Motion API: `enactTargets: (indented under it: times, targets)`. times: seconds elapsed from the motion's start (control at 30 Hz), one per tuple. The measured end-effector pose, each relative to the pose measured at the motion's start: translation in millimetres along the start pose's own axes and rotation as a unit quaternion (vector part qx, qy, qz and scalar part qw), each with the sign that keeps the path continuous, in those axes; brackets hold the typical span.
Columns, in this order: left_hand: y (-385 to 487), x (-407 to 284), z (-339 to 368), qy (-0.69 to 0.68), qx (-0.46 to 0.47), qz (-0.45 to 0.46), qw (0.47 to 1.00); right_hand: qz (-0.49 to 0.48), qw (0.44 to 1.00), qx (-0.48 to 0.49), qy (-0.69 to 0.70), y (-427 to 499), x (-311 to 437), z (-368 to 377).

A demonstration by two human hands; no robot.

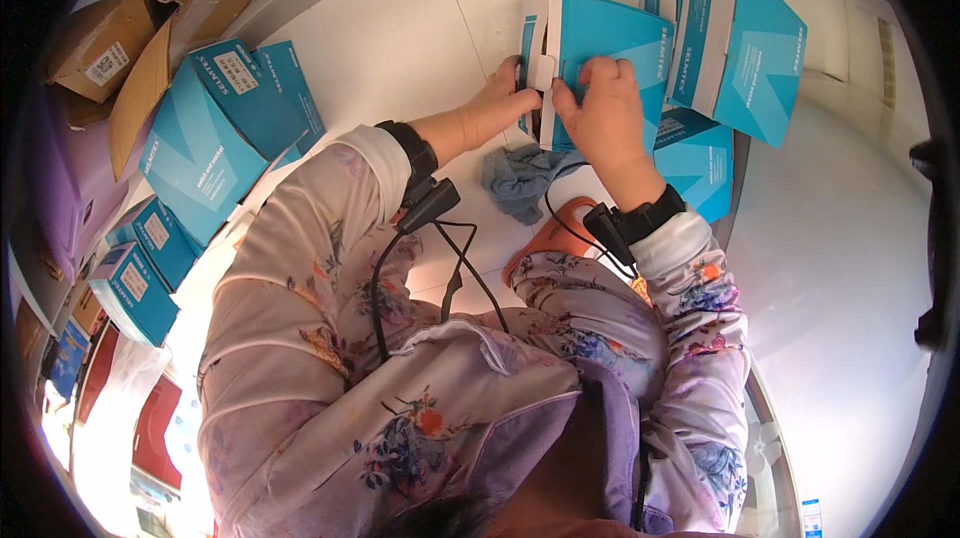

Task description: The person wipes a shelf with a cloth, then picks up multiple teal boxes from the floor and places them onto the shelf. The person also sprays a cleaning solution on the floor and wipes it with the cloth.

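Note:
Before me on the tiled floor stands a blue and white cardboard box [611, 46] with a lid flap along its left side. My left hand [504, 99] grips the flap end, its thumb at a small white tab [541, 72]. On the blue face rests my right hand [606, 106], thumb near the flap's edge and fingers curled; whether it grips the box is unclear. A grey-blue cloth [525, 178] lies crumpled just below the box. Each wrist wears a black strap with a cabled device.
More blue boxes stand at the right [757, 57] and beneath them [694, 163]. At the left are further blue boxes [202, 148], brown cartons [105, 57] and a purple container [75, 185]. An orange slipper [551, 234] shows near my knee. A pale smooth surface [832, 238] borders the right side.

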State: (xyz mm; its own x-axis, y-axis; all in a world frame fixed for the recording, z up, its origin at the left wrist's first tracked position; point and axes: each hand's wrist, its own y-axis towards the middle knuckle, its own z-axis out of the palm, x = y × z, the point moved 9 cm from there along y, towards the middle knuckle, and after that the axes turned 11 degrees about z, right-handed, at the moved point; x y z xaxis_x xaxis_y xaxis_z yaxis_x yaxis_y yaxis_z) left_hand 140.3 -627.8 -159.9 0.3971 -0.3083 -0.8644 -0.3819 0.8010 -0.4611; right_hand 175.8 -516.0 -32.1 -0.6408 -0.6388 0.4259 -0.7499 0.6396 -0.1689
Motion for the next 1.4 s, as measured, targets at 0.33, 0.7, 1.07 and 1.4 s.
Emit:
enactTargets:
  times: [0.33,0.7,1.07,1.4]
  targets:
    - [-3.0,-8.9,5.9,-0.167,0.033,-0.105,0.98,-0.008,1.0,0.001,-0.002,0.7,1.0,-3.3]
    - [-2.0,-9.2,3.9,-0.104,0.004,-0.139,0.985,-0.006,1.0,0.03,0.004,-0.6,2.3,-4.8]
    - [-1.3,-24.5,12.9,-0.165,0.041,-0.109,0.979,-0.025,0.998,0.05,0.012,3.4,4.6,-3.5]
    - [0.0,-28.8,17.7,-0.174,0.019,-0.106,0.979,-0.065,0.996,0.049,0.045,1.8,8.9,-11.9]
